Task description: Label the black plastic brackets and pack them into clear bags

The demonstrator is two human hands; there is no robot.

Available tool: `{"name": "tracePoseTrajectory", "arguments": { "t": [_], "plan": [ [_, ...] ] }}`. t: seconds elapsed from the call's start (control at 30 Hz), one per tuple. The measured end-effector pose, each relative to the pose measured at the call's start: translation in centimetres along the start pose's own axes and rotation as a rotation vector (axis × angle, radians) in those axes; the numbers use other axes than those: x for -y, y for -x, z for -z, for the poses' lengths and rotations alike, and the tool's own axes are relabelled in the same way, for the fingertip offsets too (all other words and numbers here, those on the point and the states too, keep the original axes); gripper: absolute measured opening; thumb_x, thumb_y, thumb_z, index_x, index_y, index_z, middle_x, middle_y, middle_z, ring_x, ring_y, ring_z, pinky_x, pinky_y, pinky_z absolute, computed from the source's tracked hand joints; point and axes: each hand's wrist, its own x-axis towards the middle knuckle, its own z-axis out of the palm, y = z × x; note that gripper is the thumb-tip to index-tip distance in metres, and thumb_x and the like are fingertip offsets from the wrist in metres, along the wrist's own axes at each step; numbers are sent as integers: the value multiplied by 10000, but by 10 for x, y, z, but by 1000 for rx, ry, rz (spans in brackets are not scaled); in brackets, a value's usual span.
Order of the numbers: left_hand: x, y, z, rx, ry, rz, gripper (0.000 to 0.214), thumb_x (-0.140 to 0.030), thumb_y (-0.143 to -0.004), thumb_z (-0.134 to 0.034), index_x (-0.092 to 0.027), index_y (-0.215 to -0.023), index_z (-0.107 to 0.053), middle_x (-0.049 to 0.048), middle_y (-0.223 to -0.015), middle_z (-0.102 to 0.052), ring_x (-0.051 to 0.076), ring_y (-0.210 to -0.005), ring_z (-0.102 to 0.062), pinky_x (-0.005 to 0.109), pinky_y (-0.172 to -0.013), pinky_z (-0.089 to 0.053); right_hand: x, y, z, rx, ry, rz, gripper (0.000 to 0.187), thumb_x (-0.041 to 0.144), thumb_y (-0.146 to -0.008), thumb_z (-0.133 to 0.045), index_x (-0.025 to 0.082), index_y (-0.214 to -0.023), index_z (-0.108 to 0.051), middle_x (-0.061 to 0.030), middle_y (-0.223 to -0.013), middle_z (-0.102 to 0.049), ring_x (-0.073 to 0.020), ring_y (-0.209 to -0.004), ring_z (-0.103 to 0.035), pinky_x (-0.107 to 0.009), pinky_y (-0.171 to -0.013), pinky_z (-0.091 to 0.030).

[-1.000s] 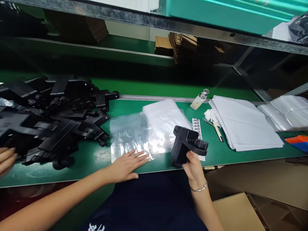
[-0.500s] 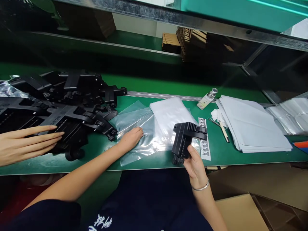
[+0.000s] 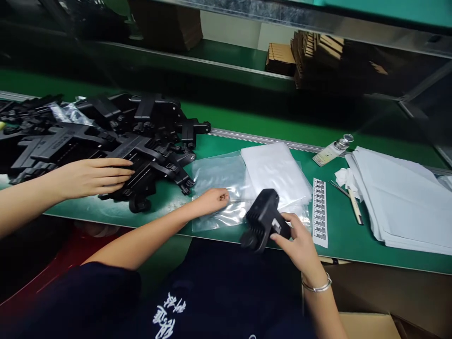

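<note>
Right hand [image 3: 302, 245] gripping black plastic part [image 3: 263, 216], tilted, above near edge of green table [image 3: 342, 245]. Left hand [image 3: 211, 201] on clear bag [image 3: 219, 176], fingers curled; can't tell if pinching it. White bags [image 3: 273, 167] just right of that, then label strip [image 3: 319, 212], paper stack [image 3: 406, 202] farther right. Bottle [image 3: 330, 153] far side. Co-worker's hand [image 3: 93, 179], fingers straight, at black parts pile [image 3: 67, 143], left.
</note>
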Motion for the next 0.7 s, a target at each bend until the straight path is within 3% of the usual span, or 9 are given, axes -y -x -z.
{"name": "tracePoseTrajectory", "arguments": {
  "t": [0.1, 0.17, 0.27, 0.43, 0.57, 0.7],
  "plan": [
    [-7, 5, -11, -55, -75, 14, 162, -190, -881, -408, -195, -856, -568, 38, -836, -657, 194, -787, -607, 298, -715, -475, 15, -4, -11, 175, 187, 155, 358, 278, -769, -707, 243, -1107, -594, -51, -1056, -636, -248, -1001, -605, -386, -870, -508],
    [-9, 12, -19, -79, -137, 2, 183, -136, -850, -414, -202, -918, -570, 71, -924, -654, 247, -917, -604, 356, -821, -479, 18, -7, -19, 215, 232, 192, 348, 269, -784, -688, 245, -1114, -581, -49, -1050, -641, -250, -1005, -605, -399, -881, -511],
    [-4, 25, -24, -89, -201, -11, 370, -39, -786, -394, -211, -1062, -570, 99, -1047, -628, 285, -1029, -572, 396, -885, -471, 11, -9, -23, 182, 286, 175, 336, 278, -802, -672, 244, -1119, -567, -55, -1065, -639, -257, -1016, -611, -414, -886, -514],
    [10, 36, -22, -72, -228, 3, 468, -26, -845, -291, -181, -1207, -543, 145, -1096, -617, 304, -1051, -561, 395, -800, -484, -2, -8, -9, 93, 373, 150, 350, 347, -823, -662, 234, -1138, -557, -75, -1069, -632, -273, -1005, -624, -430, -859, -527],
    [23, 36, -26, -60, -192, 50, 371, -94, -883, -344, -224, -1142, -576, 90, -1005, -649, 265, -953, -598, 372, -771, -463, -3, -3, 0, 81, 418, 151, 361, 385, -838, -656, 241, -1154, -556, -84, -1079, -630, -285, -1018, -622, -437, -850, -527],
    [26, 33, -26, -91, -165, 59, 176, -221, -921, -433, -218, -877, -603, 47, -827, -627, 230, -876, -602, 344, -763, -446, 1, 0, 2, 65, 430, 159, 361, 398, -837, -653, 238, -1145, -556, -90, -1078, -630, -286, -1007, -626, -432, -839, -529]
  ]
}}
